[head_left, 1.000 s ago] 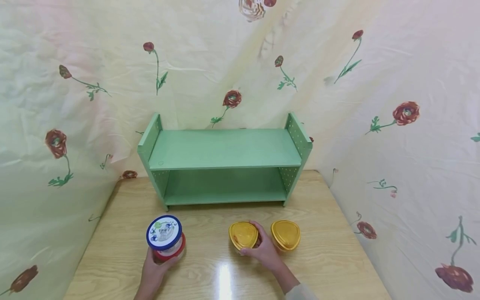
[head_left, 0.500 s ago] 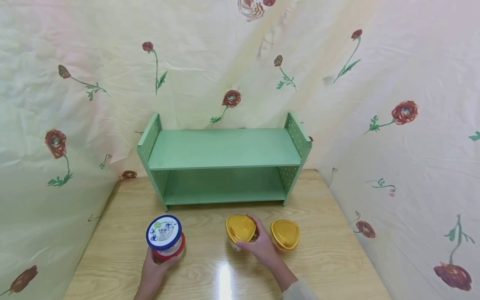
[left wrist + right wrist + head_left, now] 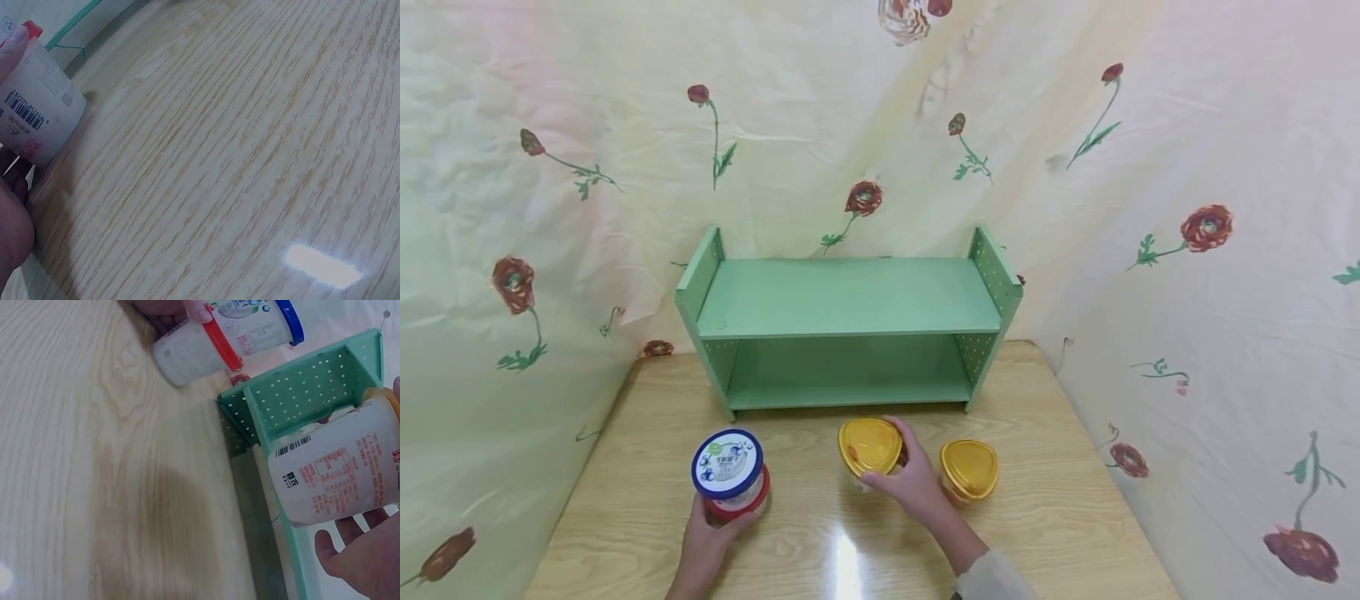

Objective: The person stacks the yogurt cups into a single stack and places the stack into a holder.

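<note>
Moving left and toward the green shelf unit (image 3: 850,296) over the last second, the held yellow-lidded tub (image 3: 870,446) has drawn further from the second yellow-lidded tub (image 3: 970,469), which stands in its same place on the worktop (image 3: 808,542). The right hand (image 3: 917,487) has travelled with it, its grip closed around the tub's side. The tub seems to be raised: in the right wrist view its base shows in front of the shelf unit rather than meeting the wood. Across the worktop, little has changed: the left hand (image 3: 709,535) keeps its grip curled round the red-lidded tub (image 3: 190,356), thumb at the red rim, and the blue-lidded tub (image 3: 727,464) sits on top of that one. I judge this a carrying stage for a single tub, now in front of the shelf unit's middle but on neither board, while the left-hand stack is simply kept steady.
</note>
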`<state>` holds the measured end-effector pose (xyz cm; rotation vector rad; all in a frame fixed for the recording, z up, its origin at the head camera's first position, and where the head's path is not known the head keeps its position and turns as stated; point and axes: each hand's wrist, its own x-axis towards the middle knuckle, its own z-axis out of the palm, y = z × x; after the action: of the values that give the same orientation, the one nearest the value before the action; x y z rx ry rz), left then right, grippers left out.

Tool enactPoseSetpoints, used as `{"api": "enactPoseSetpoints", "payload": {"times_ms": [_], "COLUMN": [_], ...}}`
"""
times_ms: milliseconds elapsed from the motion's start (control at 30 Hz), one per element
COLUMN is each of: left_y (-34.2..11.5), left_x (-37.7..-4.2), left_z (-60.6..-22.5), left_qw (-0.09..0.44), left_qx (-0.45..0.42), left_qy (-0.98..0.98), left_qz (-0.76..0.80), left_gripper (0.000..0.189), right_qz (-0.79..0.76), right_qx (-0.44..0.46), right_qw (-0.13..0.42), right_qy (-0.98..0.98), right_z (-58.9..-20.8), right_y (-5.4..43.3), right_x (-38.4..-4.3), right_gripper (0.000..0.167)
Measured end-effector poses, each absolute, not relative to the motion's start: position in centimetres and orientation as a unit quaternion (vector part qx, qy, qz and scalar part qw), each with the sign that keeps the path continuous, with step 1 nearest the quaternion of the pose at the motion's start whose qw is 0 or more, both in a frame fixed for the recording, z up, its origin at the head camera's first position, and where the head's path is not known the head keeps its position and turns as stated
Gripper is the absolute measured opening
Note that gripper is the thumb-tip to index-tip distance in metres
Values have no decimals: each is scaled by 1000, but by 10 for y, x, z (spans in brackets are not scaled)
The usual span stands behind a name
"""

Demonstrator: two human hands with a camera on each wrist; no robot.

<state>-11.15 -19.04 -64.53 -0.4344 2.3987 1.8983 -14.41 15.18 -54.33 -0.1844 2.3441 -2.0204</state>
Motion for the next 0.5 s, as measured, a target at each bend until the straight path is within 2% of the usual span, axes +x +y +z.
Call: {"api": "enactPoseSetpoints", "payload": {"times_ms": [333,500], "left_y": [-190,-191], "left_x": [-114,-113], "left_z": [-644,-646], "left_qw": [47,37], "left_qx": [-150,-146], "left_qy": [779,778], "left_qz": [607,610], "left_gripper": [129,126], "right_qz": [-637,-646], "right_qx": [-63,-78], "right_qw": [20,22], "right_qy": [768,759], "right_z": [-531,-522], "right_y": [139,132], "right_x": [-150,-152], "right_gripper": [96,95]}}
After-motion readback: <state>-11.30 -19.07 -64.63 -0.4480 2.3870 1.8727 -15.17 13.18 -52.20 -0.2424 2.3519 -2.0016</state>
